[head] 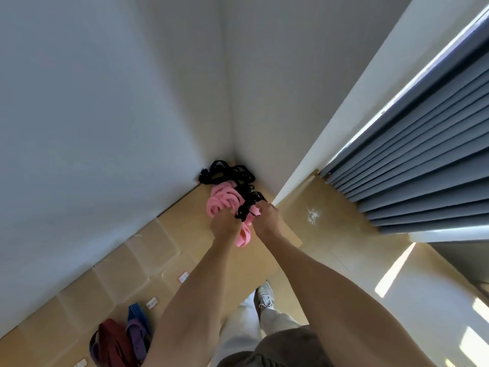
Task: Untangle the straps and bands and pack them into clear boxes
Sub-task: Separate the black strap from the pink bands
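A tangle of pink bands (222, 198) and black straps (232, 173) lies in the far corner of a light wooden table (264, 260), against the white walls. My left hand (223, 225) grips the pink bands at the near side of the pile. My right hand (267, 219) pinches a black strap together with a pink band. A loop of pink band (244, 237) hangs between my two hands. Several clear boxes (148, 245) stand in a row along the left wall. At the lower left, one clear box holds maroon, purple and blue bands (124, 337).
A white wall corner juts out beside my right hand, with grey curtains (423, 144) behind it. Below the table edge I see a white shoe (265, 295) and light trousers on the floor side. Sunlight falls in patches on the floor at the right.
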`<action>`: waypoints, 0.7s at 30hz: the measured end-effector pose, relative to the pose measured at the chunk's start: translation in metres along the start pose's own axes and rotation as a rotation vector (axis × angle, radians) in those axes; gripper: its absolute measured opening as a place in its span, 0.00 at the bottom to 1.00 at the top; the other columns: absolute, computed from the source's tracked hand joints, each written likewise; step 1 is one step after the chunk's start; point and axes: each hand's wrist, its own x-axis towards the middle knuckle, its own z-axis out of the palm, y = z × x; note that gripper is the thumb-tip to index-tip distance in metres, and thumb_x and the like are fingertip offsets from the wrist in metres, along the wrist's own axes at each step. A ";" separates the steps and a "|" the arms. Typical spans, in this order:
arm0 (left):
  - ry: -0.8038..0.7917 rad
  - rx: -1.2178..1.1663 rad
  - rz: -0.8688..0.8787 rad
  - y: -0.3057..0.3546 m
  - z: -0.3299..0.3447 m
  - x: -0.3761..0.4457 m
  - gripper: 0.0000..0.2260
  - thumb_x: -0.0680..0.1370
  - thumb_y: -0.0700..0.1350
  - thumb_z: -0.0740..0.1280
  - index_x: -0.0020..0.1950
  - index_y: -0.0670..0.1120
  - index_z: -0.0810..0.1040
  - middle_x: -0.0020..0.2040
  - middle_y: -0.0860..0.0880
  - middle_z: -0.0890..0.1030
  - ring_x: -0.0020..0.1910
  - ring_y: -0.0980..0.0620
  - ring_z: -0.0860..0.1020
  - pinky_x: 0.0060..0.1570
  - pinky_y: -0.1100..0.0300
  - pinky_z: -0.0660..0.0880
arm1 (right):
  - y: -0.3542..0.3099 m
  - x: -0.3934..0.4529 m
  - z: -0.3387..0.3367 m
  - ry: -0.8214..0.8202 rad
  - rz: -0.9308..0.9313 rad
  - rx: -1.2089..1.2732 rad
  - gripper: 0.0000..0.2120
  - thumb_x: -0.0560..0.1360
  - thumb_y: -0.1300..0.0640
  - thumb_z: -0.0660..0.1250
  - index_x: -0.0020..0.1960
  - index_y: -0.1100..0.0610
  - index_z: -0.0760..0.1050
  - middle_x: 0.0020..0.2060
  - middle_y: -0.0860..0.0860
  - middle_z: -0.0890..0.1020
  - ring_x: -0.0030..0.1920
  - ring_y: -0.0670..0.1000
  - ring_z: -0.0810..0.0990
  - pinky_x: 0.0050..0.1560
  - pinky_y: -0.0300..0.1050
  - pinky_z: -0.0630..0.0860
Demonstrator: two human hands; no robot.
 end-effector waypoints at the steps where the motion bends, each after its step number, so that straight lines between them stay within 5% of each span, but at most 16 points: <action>1: -0.008 -0.023 0.007 -0.002 -0.002 0.004 0.17 0.83 0.54 0.63 0.43 0.43 0.81 0.40 0.47 0.82 0.37 0.50 0.76 0.32 0.60 0.67 | -0.004 0.003 0.003 0.005 0.002 -0.008 0.17 0.72 0.66 0.67 0.60 0.59 0.79 0.53 0.58 0.82 0.50 0.59 0.80 0.47 0.49 0.78; 5: 0.024 -0.161 0.032 -0.003 -0.025 0.015 0.11 0.79 0.47 0.68 0.40 0.43 0.83 0.36 0.48 0.80 0.35 0.51 0.74 0.26 0.66 0.60 | -0.023 0.006 0.017 0.056 -0.051 -0.026 0.28 0.70 0.72 0.62 0.69 0.59 0.76 0.60 0.61 0.79 0.57 0.62 0.77 0.56 0.51 0.75; 9: -0.086 -0.457 0.079 0.007 -0.064 0.021 0.01 0.70 0.40 0.72 0.39 0.43 0.82 0.38 0.47 0.83 0.39 0.47 0.81 0.38 0.54 0.76 | -0.055 0.003 0.023 0.098 -0.223 0.053 0.26 0.72 0.68 0.65 0.69 0.55 0.75 0.59 0.55 0.81 0.57 0.58 0.78 0.55 0.50 0.75; 12: -0.133 -0.555 0.065 0.014 -0.100 0.028 0.04 0.69 0.43 0.71 0.40 0.43 0.84 0.39 0.42 0.84 0.43 0.43 0.84 0.46 0.49 0.81 | -0.077 0.006 0.014 0.063 -0.260 0.136 0.22 0.73 0.64 0.67 0.67 0.53 0.77 0.53 0.53 0.85 0.51 0.56 0.82 0.50 0.50 0.78; 15: -0.168 -0.583 0.123 0.022 -0.129 0.030 0.05 0.68 0.49 0.72 0.39 0.49 0.86 0.35 0.49 0.84 0.39 0.52 0.84 0.40 0.57 0.80 | -0.092 0.008 -0.002 0.080 -0.318 0.208 0.25 0.75 0.63 0.68 0.71 0.55 0.72 0.55 0.53 0.85 0.54 0.58 0.82 0.51 0.48 0.77; 18: -0.175 -0.720 0.139 0.029 -0.150 0.025 0.05 0.70 0.50 0.75 0.40 0.50 0.86 0.36 0.48 0.86 0.39 0.49 0.86 0.43 0.55 0.82 | -0.105 0.005 -0.019 0.166 -0.408 0.230 0.19 0.74 0.61 0.66 0.64 0.55 0.76 0.48 0.50 0.85 0.47 0.56 0.83 0.43 0.44 0.74; 21: -0.132 -0.875 0.109 0.037 -0.165 0.015 0.05 0.73 0.47 0.75 0.42 0.46 0.85 0.39 0.45 0.86 0.41 0.45 0.86 0.44 0.53 0.83 | -0.119 0.001 -0.036 0.113 -0.446 0.223 0.16 0.71 0.66 0.64 0.57 0.58 0.81 0.43 0.52 0.85 0.43 0.56 0.82 0.46 0.53 0.79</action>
